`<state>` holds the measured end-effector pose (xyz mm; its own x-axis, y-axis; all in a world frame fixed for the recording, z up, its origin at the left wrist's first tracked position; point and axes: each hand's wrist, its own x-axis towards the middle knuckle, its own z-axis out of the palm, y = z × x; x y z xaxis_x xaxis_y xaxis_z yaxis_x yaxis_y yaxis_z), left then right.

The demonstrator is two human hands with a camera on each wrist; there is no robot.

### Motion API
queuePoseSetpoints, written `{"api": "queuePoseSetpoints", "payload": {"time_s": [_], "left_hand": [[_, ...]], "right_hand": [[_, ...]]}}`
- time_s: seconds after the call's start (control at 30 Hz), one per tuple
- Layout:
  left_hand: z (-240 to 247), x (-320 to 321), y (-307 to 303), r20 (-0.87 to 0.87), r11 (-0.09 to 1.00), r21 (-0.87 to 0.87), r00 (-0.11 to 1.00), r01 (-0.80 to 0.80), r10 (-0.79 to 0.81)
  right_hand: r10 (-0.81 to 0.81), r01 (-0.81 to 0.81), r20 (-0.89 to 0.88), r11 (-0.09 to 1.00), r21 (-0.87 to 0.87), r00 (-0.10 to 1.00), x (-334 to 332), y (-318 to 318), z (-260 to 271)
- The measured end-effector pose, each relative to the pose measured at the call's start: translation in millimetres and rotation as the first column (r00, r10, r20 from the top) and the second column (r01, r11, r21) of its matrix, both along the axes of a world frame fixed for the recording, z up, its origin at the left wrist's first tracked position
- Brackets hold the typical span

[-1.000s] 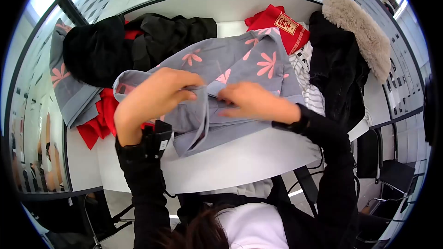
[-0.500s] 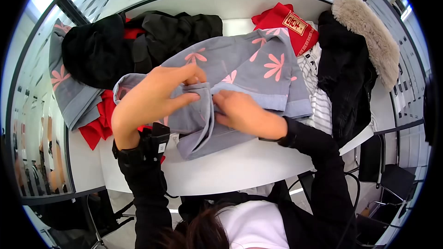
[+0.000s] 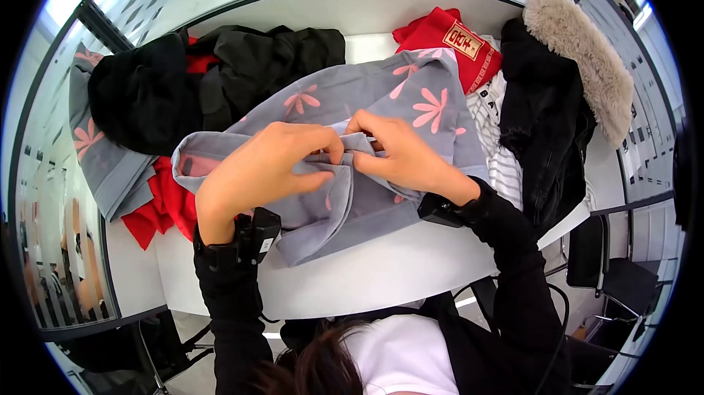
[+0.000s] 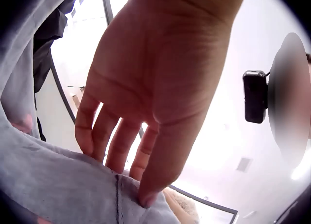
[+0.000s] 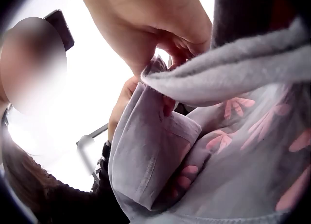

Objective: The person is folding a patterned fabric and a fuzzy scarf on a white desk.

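Observation:
A grey-blue cloth item with pink flower prints [image 3: 282,105] lies across the white table, its hem raised toward the person. The left hand [image 3: 268,164] pinches that hem between thumb and fingers; in the left wrist view the thumb of the left hand [image 4: 155,98] lies on the near side of the grey edge by a dark seam. Close beside it, the right hand [image 3: 407,157] pinches the folded edge. In the right wrist view the right hand [image 5: 150,25] grips the gathered fabric [image 5: 146,151], with the other hand partly hidden behind it.
Black garments [image 3: 147,94] and red cloth [image 3: 172,197] are heaped at the left, over more flowered fabric. At the right lie a red item with a gold label [image 3: 462,42], striped white cloth [image 3: 499,149] and a black garment beside beige fur [image 3: 587,50]. Low partitions border the white table [image 3: 381,278].
The right hand has moved up against the left one and now pinches the edge. Both hands have brought the raised hem together, and the camera view has shifted slightly.

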<state>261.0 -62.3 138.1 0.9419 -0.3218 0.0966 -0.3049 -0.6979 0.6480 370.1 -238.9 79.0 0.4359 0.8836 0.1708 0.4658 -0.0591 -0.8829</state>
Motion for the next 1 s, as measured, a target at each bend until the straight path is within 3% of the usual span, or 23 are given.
{"api": "queuePoseSetpoints", "payload": {"time_s": [0.23, 0.37, 0.47, 0.57, 0.67, 0.77, 1.0], "left_hand": [[-9, 6, 1, 0.15, 0.999, -0.049, 0.988, -0.02, 0.028], [-8, 4, 1, 0.139, 0.995, -0.042, 0.985, -0.096, 0.101], [-7, 5, 0, 0.16, 0.995, -0.016, 0.982, -0.102, 0.103], [-10, 6, 1, 0.141, 0.993, -0.097, 0.987, -0.06, 0.074], [-10, 7, 2, 0.104, 0.997, -0.073, 0.994, -0.021, 0.028], [-11, 5, 1, 0.165, 0.999, 0.012, 0.986, -0.032, 0.029], [-7, 7, -2, 0.165, 1.0, -0.019, 0.986, -0.019, 0.022]], "right_hand": [[-0.024, 0.026, 0.049, 0.999, -0.032, 0.998, 0, 2, -7], [-0.048, 0.046, -0.009, 0.986, -0.161, 0.999, -4, -1, 7], [-0.048, 0.05, 0.023, 0.996, -0.075, 0.999, -3, 0, 3], [-0.029, 0.029, -0.001, 1.0, 0.011, 1.0, 0, 1, -5], [-0.021, 0.022, -0.074, 1.0, 0.02, 0.997, 0, 1, -4], [-0.017, 0.018, 0.015, 0.998, -0.063, 1.0, 0, -1, 0], [0.03, -0.027, 0.06, 0.998, -0.053, 0.998, -1, 0, -3]]}}
